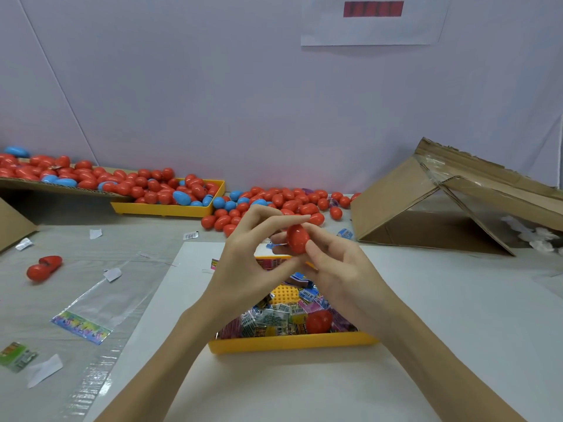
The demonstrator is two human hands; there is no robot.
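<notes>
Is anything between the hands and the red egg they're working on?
Nothing visible. The left hand and right hand both pinch the red egg directly, holding it in the air above the yellow tray of packets.

light: bright, even, overhead | shadows: soft | blur: slight | edges: wide-angle bending

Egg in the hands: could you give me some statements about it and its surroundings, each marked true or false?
1. The left hand and right hand both hold the egg above the near tray. True.
2. The near tray holds only blue eggs. False: it holds packets and a red piece.
3. The pile at the back is mostly red. True.
4. The back tray is green. False: it is yellow.
</notes>
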